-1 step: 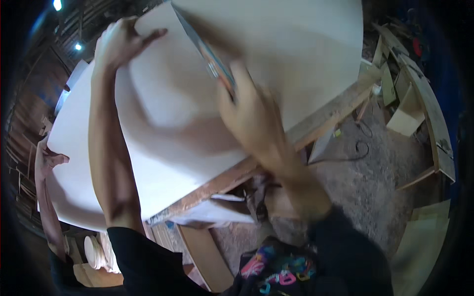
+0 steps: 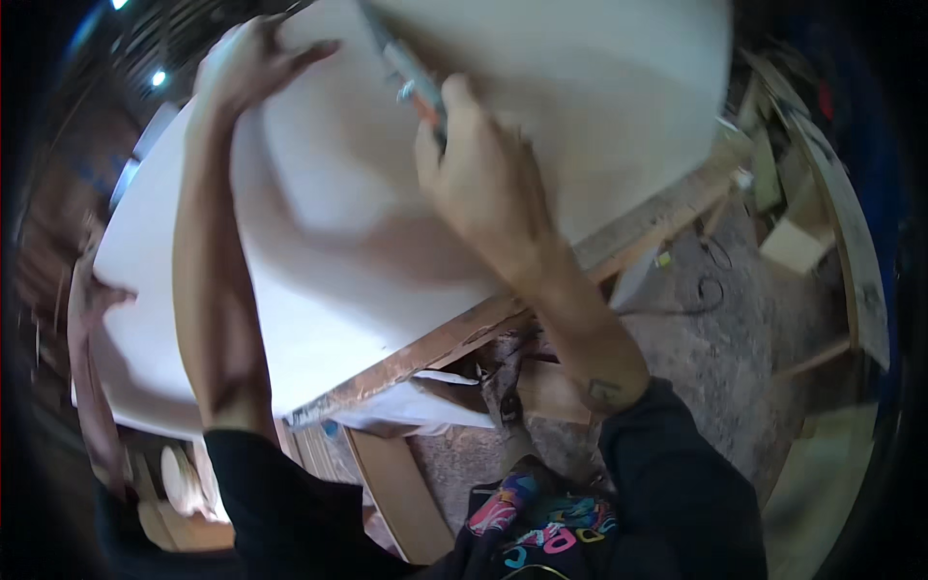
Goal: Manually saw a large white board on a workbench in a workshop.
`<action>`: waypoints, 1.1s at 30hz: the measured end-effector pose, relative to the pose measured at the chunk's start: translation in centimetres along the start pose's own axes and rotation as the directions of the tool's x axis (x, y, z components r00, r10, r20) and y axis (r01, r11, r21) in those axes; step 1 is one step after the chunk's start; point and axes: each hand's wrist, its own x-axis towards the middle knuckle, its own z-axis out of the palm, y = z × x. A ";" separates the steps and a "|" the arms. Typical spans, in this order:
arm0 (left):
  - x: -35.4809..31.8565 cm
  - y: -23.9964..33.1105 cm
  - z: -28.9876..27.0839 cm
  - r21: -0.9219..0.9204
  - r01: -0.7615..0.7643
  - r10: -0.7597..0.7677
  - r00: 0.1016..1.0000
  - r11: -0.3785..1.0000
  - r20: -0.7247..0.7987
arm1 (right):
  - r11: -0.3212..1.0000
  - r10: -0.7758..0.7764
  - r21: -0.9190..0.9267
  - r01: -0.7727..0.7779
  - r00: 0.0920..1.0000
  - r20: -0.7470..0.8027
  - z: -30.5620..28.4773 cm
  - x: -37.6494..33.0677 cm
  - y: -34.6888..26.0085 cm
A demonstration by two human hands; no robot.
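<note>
A large, white, smooth sheet (image 2: 329,280) slopes in front of me and fills most of the view. My left hand (image 2: 249,72) grips its far left edge, fingers over the rim and thumb stretched along the top face. In my right hand (image 2: 488,179), closed round its handle, is a hand tool (image 2: 416,82) with a long, tapering grey blade and an orange and dark handle. Its blade points up and away across the sheet, blurred, with the tip near the top of the view. I cannot make out whether the blade touches the sheet.
A wooden beam (image 2: 445,343) runs under the sheet's near edge. Another person's hand (image 2: 97,295) rests at the left edge. Boards and offcuts (image 2: 797,242) lie to the right, a dark cable (image 2: 710,295) on the floor. A brown board (image 2: 401,493) lies below, beside turned pale wood (image 2: 182,480).
My right hand and the tool have moved a little farther up the sheet. My left hand keeps its grip on the edge. The whole view has shifted slightly.
</note>
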 end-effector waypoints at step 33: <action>0.6 -0.4 0.5 -0.021 -0.035 0.035 0.999 0.999 0.014 | 0.990 0.088 0.109 -0.089 0.996 0.021 1.6 -5.3 2.2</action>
